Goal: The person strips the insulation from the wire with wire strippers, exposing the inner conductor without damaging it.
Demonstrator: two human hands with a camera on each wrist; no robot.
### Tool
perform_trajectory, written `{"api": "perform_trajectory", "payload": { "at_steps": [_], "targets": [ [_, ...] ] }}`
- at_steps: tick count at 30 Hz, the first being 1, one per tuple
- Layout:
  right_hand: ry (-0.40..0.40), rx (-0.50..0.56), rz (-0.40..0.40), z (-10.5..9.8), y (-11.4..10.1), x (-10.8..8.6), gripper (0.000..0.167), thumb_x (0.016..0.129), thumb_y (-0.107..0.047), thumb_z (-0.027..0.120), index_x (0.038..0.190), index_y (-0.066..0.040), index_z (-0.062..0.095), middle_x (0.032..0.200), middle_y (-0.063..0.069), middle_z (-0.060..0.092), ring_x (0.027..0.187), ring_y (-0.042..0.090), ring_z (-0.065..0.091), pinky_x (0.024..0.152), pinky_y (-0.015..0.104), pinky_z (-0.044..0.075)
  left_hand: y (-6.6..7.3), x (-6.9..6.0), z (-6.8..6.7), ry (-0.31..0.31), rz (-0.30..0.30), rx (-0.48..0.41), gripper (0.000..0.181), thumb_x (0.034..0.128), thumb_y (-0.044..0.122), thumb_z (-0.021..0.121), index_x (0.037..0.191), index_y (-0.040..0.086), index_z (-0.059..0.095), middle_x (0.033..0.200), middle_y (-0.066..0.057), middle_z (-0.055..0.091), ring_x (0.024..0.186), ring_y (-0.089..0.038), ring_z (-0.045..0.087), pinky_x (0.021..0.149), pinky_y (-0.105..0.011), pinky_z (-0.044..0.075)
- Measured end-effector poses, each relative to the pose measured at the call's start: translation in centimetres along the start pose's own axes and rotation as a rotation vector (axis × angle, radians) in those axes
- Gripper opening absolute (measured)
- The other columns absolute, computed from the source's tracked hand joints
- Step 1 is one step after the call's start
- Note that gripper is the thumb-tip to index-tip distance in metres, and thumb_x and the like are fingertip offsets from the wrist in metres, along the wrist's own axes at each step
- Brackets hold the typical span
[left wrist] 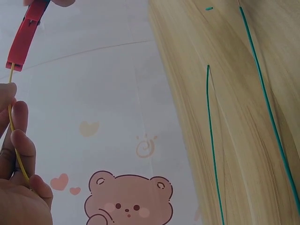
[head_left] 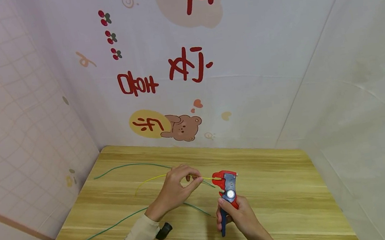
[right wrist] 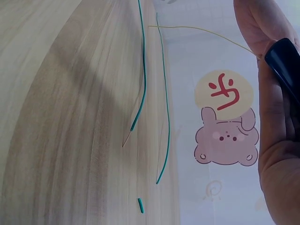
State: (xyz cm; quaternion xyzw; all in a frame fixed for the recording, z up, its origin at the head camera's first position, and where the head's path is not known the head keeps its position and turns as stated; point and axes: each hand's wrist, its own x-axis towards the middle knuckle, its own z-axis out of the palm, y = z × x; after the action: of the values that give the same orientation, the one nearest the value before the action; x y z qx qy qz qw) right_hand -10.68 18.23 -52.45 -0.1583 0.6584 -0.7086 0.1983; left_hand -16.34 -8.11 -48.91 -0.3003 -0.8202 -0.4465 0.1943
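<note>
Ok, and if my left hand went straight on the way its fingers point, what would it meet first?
Most likely the wire stripper in your right hand: the yellow wire pinched in your left hand leads to it, though depth is unclear.

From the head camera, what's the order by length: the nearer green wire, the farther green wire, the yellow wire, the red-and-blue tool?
Longest to shortest:
Nearer green wire
Farther green wire
Yellow wire
Red-and-blue tool
Each wire is partly hidden.

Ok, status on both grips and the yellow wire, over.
Left grip pinching yellow wire. Right grip holding wire stripper. Wire's end in stripper's red jaws. Green wires on table, not blocking.
</note>
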Motion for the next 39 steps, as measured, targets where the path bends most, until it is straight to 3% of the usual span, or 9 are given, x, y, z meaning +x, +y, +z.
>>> {"api": "perform_trajectory", "payload": {
  "at_steps": [5,13,23,32,39],
  "targets": [
    [0.025,-0.007,0.014,0.03,0.08,-0.04,0.04,0.122,-0.028,0.052,0.102,0.004,0.064,0.079,-0.003,0.074,0.066,0.013,0.078,0.068,0.039,0.069,0.04,-0.01,0.09,0.015,0.022,0.002,0.005,0.102,0.019,0.086,0.102,0.022,0.082,0.093,0.011,0.079,0.085,-0.003,0.059,0.08,-0.034,0.047],
    [0.039,-0.017,0.026,0.0,0.12,-0.04,0.037,0.122,-0.029,0.053,0.099,-0.004,0.065,0.076,-0.002,0.072,0.063,0.013,0.077,0.067,0.037,0.069,-0.09,-0.14,0.12,0.0,0.007,0.002,0.005,0.1056,0.026,0.083,0.103,0.022,0.083,0.094,0.012,0.078,0.086,-0.002,0.058,0.082,-0.027,0.041],
    [0.037,-0.008,0.034,-0.01,0.25,-0.06,0.037,0.122,-0.031,0.053,0.099,-0.004,0.065,0.076,-0.001,0.071,0.062,0.013,0.076,0.065,0.038,0.069,-0.25,-0.19,0.09,-0.004,0.003,0.003,0.008,0.1072,0.029,0.081,0.104,0.023,0.084,0.095,0.012,0.078,0.087,-0.002,0.058,0.082,-0.028,0.041],
    [0.045,-0.02,0.028,0.08,0.36,-0.08,0.051,0.123,-0.025,0.05,0.103,0.022,0.054,0.072,-0.003,0.07,0.058,0.012,0.075,0.062,0.042,0.068,-0.41,-0.29,0.15,-0.002,0.006,0.004,0.008,0.1069,0.029,0.082,0.104,0.022,0.084,0.093,0.012,0.078,0.085,-0.009,0.061,0.082,-0.028,0.041],
    [0.056,-0.029,0.032,0.15,0.32,-0.11,0.039,0.122,-0.026,0.051,0.096,0.001,0.063,0.072,0.0,0.069,0.058,0.013,0.075,0.062,0.045,0.068,-0.43,-0.32,0.15,-0.002,0.005,0.008,0.006,0.1061,0.027,0.083,0.103,0.022,0.084,0.093,0.013,0.077,0.087,-0.001,0.057,0.082,-0.028,0.042]
  ]
}}
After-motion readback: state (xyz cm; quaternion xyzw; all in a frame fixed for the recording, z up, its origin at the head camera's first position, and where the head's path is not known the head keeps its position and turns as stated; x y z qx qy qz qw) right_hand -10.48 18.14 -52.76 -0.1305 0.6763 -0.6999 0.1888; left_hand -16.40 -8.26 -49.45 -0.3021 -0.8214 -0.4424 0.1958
